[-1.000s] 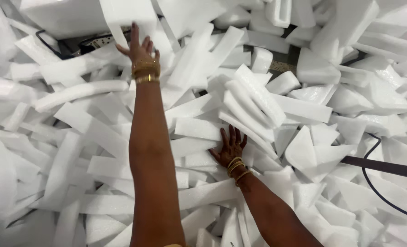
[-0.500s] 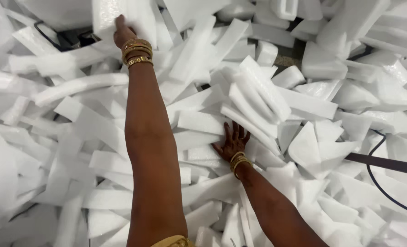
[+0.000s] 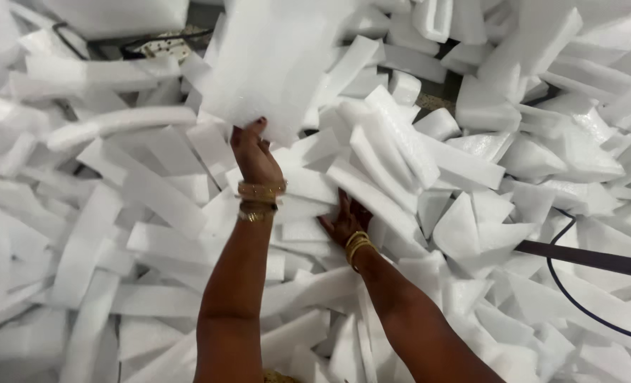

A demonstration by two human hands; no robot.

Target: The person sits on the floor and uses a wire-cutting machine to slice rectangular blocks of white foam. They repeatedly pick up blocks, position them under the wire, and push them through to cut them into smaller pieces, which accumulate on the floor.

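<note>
The left hand [image 3: 255, 152] was raised above the heap of foam pieces [image 3: 152, 213], pinching the lower edge of a large foam sheet [image 3: 276, 64] that stood up beyond it. The right hand [image 3: 344, 220] lay lower and to the right, pressed flat on the heap, tucked under a stack of slanted foam slabs [image 3: 400, 163] that rose just beyond and right of it. Long foam strips [image 3: 81, 245] lay to the left of both hands. Far beyond the left hand, a power strip [image 3: 163, 48] sat among the pieces. To the right of the right hand, a dark bar [image 3: 585, 259] crossed the heap, with a cable [image 3: 563, 294] curving over it.
</note>
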